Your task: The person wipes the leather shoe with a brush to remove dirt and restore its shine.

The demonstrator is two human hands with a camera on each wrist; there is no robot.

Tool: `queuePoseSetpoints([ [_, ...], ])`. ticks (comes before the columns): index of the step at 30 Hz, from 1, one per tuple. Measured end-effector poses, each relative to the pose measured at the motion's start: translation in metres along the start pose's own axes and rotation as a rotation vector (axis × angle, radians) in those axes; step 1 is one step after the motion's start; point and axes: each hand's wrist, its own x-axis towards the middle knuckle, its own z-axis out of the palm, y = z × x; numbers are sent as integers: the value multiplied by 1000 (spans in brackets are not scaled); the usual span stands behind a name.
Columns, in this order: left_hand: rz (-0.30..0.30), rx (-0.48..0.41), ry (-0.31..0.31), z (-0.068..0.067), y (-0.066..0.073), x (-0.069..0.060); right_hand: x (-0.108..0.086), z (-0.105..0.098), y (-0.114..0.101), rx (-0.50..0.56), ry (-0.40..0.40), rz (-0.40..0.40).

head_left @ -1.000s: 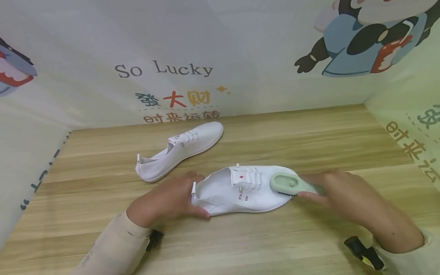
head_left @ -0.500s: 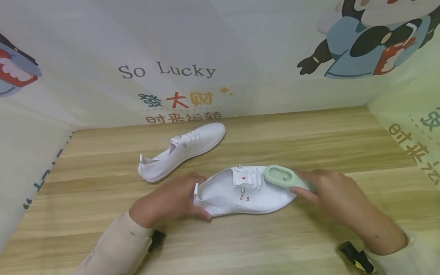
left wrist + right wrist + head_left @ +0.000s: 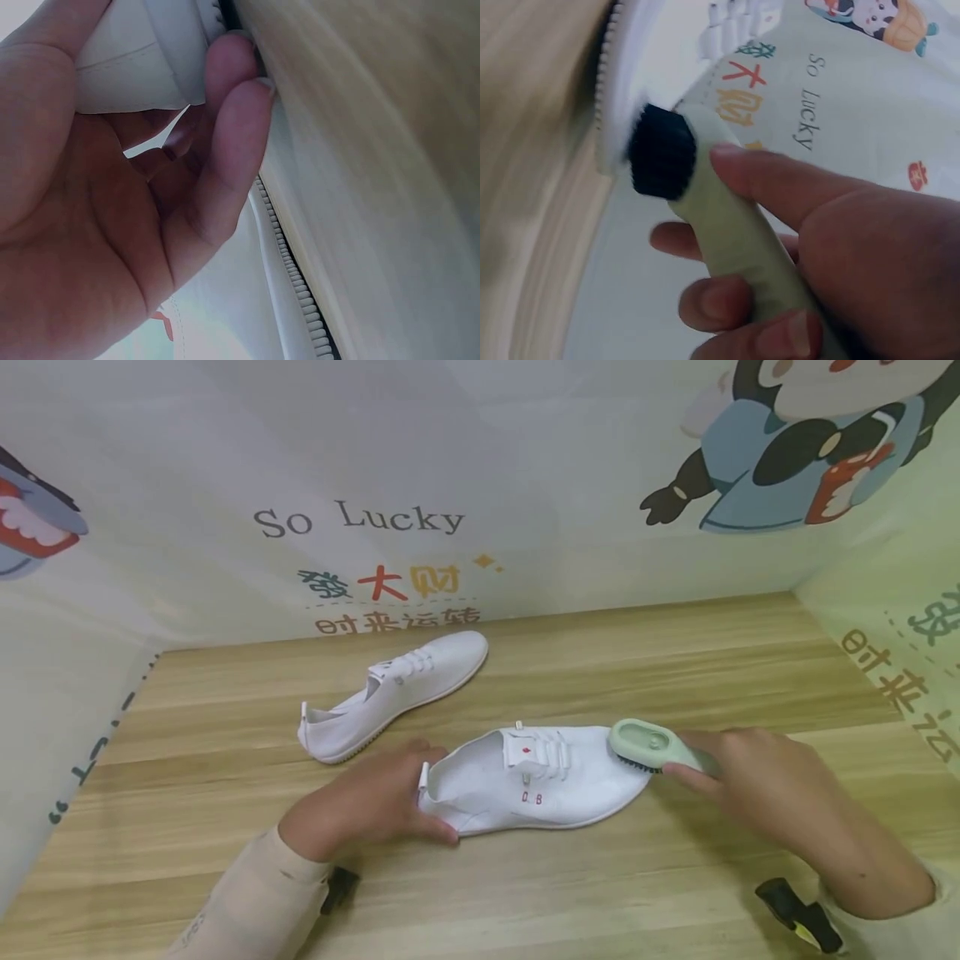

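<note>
A white lace-up shoe (image 3: 487,793) lies sole-down on the wooden table, toe to the right. My left hand (image 3: 375,793) grips its heel, thumb on the near side; the left wrist view shows curled fingers (image 3: 241,150) around the heel. In my right hand (image 3: 780,793) is a pale green brush (image 3: 641,741), held by its handle. Its dark bristles (image 3: 662,152) are at the shoe's toe, seemingly touching it in the right wrist view. Behind, to the left, sits a second white shoe (image 3: 420,675), with neither hand on it.
The wood-grain table (image 3: 675,652) is bounded by a printed white backdrop (image 3: 555,485) at the back and sides. A black device (image 3: 798,917) is strapped at the right wrist, another black piece (image 3: 340,889) at the left.
The brush moved from the toe toward the laces, then back right to the toe's tip, carried by my right hand. My left hand keeps its hold on the heel.
</note>
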Motion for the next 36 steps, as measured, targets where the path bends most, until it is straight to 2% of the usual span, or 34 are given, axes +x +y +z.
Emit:
queuePoseSetpoints([
  [7,18,6,6,0,-1,0,-3,2,-6,23,-16,-71],
  [15,41,-4,4,1,-1,2,0,12,-12,37,100,-113],
  [22,25,-1,7,1,0,1,6,14,-9,23,174,-76],
  [27,31,-2,0,1,0,0,7,12,-4,24,166,-44],
  [36,6,11,-6,1,-3,1,2,0,0,-16,75,-8],
])
